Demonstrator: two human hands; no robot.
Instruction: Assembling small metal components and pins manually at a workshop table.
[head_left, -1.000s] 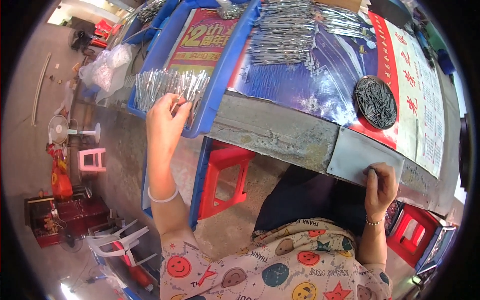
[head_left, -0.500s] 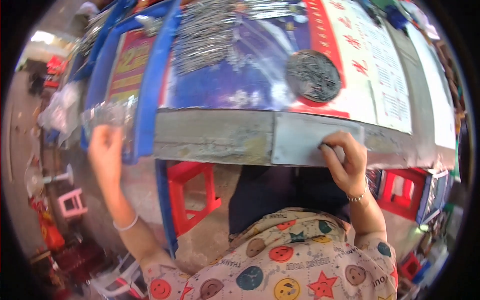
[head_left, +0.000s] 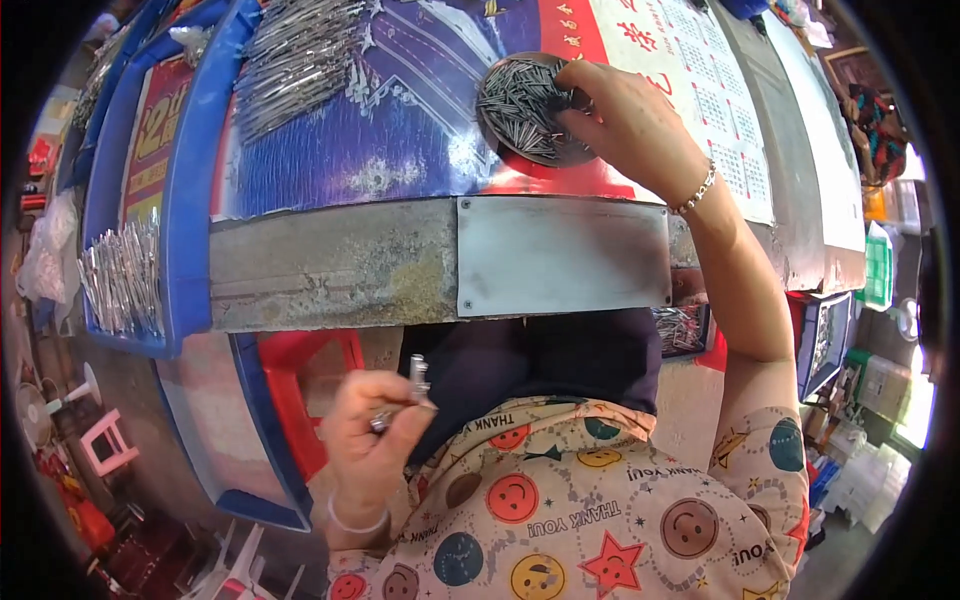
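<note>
My left hand (head_left: 372,430), in front of the table edge, pinches a small shiny metal piece (head_left: 419,374) upright between thumb and fingers. A second bit of metal glints by its curled fingers. My right hand (head_left: 630,125) reaches over a round dish (head_left: 560,164) full of short grey metal pins (head_left: 525,103). Its thumb and fingers curl into the right side of the pins; what lies between the fingertips is hidden. Below the dish, a pale metal plate (head_left: 565,255) is fixed at the table's front edge by screws at its corners.
Many long shiny metal strips (head_left: 295,70) lie in rows on the printed blue sheet. At the left stands a blue tray (head_left: 190,210) with a bundle of metal strips (head_left: 125,280) upright in its near end. Beneath the table are a red stool (head_left: 290,380) and a container of metal parts (head_left: 680,328).
My left hand has come from the blue tray to in front of the table edge, now with a metal piece in it. My right hand has gone from the plate to the dish.
</note>
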